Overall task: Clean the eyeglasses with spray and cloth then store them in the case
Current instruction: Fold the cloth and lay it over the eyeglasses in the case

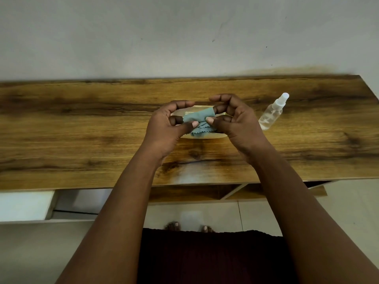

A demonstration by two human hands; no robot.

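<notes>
Cleaning cloth [194, 121]: grey-blue, with a zigzag-cut edge, bunched and folded, held above the case; the eyeglasses cannot be made out within it. Case [207, 136]: pale, cream-coloured, oblong, lying flat on the wood surface directly beneath the cloth, largely hidden; whether it stands open cannot be told. Spray bottle [271, 113]: clear plastic, white-capped nozzle, lying at 3 o'clock from the case, well apart, its nozzle pointing toward 1 o'clock.
</notes>
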